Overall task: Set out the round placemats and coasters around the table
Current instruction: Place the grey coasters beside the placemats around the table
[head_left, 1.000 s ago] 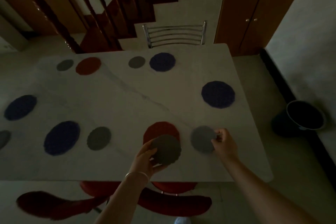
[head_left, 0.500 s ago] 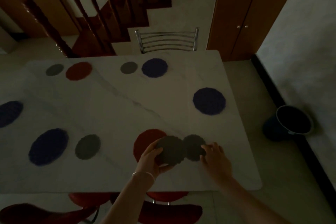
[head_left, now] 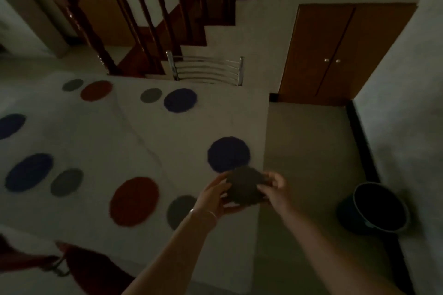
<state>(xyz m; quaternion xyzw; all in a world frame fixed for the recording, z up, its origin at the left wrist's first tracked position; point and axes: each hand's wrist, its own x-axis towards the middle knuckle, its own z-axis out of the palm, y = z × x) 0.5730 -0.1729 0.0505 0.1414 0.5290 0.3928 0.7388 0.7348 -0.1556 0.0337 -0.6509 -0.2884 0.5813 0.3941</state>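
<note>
Hands: left hand [head_left: 215, 195] and right hand [head_left: 273, 188] both pinch a dark grey round coaster [head_left: 245, 185], grip curled on its edges, held above the pale marble tabletop [head_left: 100, 141] just near the right-side blue round placemat [head_left: 229, 154], probably its partner. Earlier the left held it alone while the right set down another grey coaster [head_left: 179, 208].
</note>
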